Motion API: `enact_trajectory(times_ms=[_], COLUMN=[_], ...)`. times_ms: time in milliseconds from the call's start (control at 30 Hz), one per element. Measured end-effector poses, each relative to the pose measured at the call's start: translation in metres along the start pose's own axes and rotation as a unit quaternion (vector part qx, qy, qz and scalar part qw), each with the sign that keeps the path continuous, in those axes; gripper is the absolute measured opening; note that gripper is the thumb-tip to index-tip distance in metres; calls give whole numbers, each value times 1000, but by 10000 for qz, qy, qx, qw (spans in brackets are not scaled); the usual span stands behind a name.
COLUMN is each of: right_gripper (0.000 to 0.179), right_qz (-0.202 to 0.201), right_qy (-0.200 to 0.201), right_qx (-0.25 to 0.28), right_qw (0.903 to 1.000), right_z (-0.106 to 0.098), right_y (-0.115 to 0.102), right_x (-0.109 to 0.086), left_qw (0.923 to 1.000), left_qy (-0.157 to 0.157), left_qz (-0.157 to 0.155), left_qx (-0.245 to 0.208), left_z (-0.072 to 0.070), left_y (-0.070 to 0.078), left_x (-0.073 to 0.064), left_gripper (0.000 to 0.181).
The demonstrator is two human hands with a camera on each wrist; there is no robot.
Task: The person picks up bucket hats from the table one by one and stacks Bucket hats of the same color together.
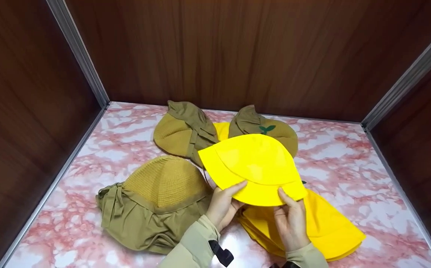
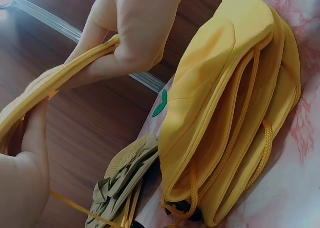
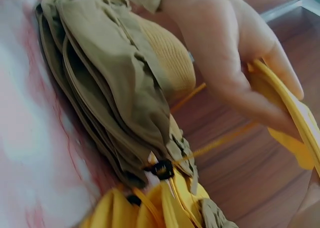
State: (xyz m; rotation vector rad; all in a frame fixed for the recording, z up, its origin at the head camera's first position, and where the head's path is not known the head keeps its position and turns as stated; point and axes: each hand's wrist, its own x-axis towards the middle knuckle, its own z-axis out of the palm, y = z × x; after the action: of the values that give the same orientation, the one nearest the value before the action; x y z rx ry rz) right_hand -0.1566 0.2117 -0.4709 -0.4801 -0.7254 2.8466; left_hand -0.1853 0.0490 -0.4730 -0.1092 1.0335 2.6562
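Observation:
A bright yellow bucket hat [image 1: 254, 163] is held up off the table, its brim toward me. My left hand [image 1: 222, 206] pinches the brim's left part between thumb and fingers. At the right part of the brim, my right hand [image 1: 291, 221] grips it the same way. A yellow cord [image 3: 220, 145] with a black toggle [image 3: 162, 169] hangs from near the held hat in the right wrist view. Below the hands lies a stack of yellow hats [image 2: 215, 103], nested together. Left of it sits a stack of khaki hats [image 1: 163, 201] with knitted crowns and ruffled brims.
Behind the held hat lie another khaki hat [image 1: 174, 136] and one with a green leaf sprout [image 1: 267, 129]; a bit of yellow fabric [image 1: 221, 130] shows between them. Brown wood-grain panels [image 1: 215, 56] with metal edges enclose the pink marbled tabletop [image 1: 349, 163] on three sides.

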Motion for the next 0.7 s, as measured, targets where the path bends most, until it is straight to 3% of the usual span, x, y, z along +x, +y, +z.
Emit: enact_trajectory(times_ms=[367, 533, 700], right_gripper=[36, 41, 43], right_qz=[-64, -136, -466], right_qy=[4, 271, 324], right_qx=[-795, -887, -818], right_qw=[9968, 9956, 9950], right_z=[-5, -5, 0], right_y=[-12, -8, 0], right_x=[0, -2, -5], left_qw=[9996, 9991, 9988], left_qy=[210, 414, 432], left_qz=[65, 120, 124], left_qx=[172, 54, -172], left_z=[-2, -2, 5], left_y=[-6, -16, -29], left_x=[0, -2, -4], left_gripper=[35, 36, 36])
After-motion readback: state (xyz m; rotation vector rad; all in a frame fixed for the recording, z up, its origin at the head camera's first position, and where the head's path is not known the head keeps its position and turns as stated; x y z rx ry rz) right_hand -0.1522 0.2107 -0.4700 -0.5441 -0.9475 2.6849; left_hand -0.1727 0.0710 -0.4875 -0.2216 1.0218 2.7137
